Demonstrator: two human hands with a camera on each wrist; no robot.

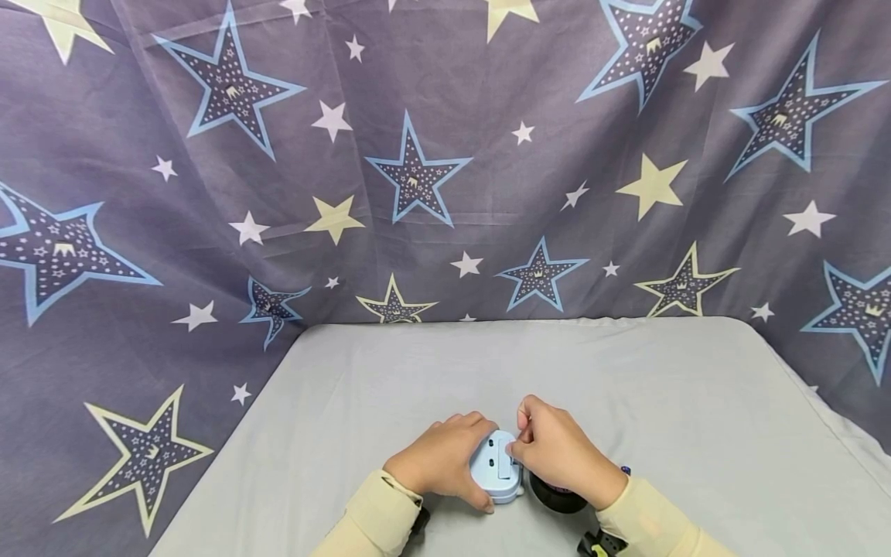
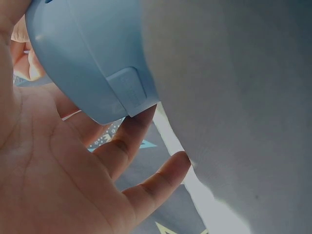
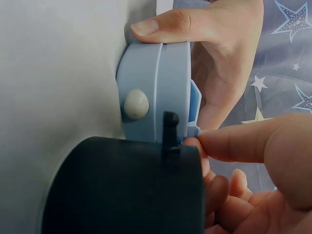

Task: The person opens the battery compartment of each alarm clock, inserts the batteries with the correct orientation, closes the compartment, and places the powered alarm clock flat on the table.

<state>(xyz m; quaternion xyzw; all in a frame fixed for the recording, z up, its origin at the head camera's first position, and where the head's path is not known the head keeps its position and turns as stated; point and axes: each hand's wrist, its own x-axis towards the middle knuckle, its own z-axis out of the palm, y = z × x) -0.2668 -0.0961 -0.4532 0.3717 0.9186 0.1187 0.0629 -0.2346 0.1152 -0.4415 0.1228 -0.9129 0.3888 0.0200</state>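
Head view showed the left hand point(image 1: 444, 458) gripping a light-blue device point(image 1: 493, 476) while the right hand point(image 1: 557, 445) pinched its raised flap point(image 3: 194, 102), just beside a round black object point(image 1: 560, 501).

My left sleeve point(image 1: 362, 527) and right sleeve point(image 1: 657, 522) are pale yellow and reach the wrists. Left wrist fitting point(image 1: 418, 523): black, partly hidden. Right wrist fitting point(image 1: 607, 541): black, with a yellow-green marking point(image 1: 597, 551).

Honestly can't pin down what room I'm in, but it looks kinda homey: star-print curtain point(image 1: 480, 93) hanging around three sides of a flat pale grey cloth point(image 1: 390, 379).
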